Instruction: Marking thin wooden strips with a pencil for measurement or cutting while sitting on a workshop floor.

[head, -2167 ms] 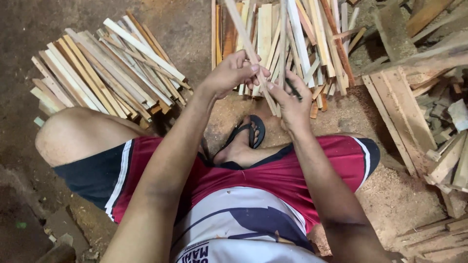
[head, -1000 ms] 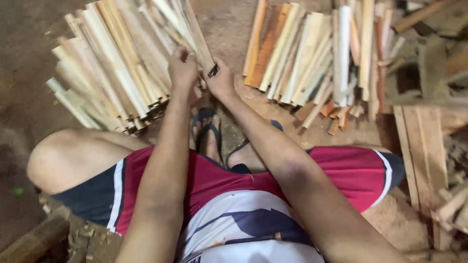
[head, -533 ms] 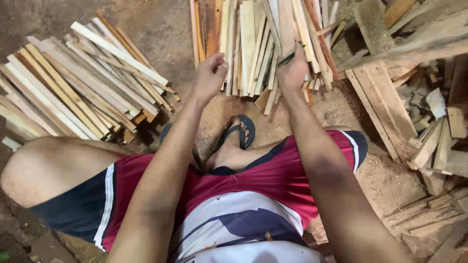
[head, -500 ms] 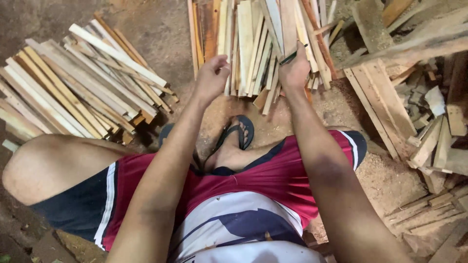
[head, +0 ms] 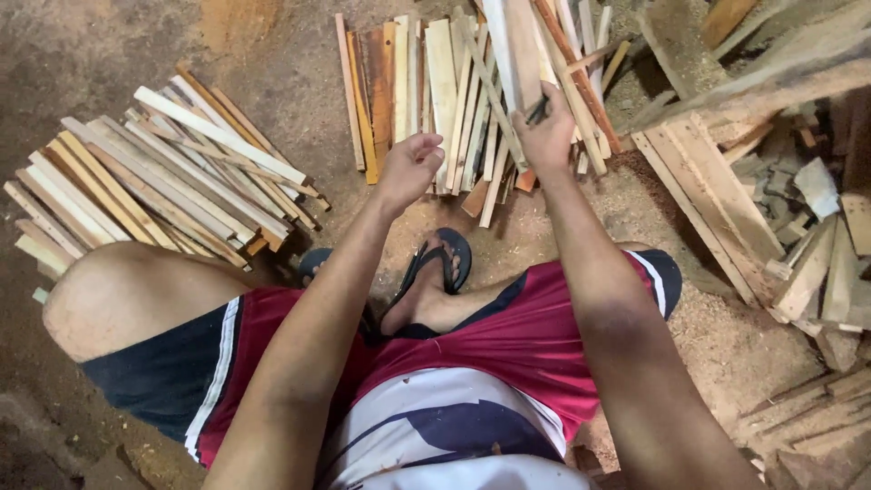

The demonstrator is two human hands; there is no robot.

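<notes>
Wooden slats were being handled by a seated person: the left hand hovered half-curled and empty just short of the middle pile of slats, while the right hand was clamped on a thin dark tool whose kind could not be made out. A fanned stack of slats lay well apart beside the left knee, suggesting part of the sorting was done, with the middle pile remaining. Farther right, rough offcuts ran out of frame.

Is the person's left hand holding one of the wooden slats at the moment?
No, the left hand is loosely curled and empty, just short of the middle pile of slats.
</notes>
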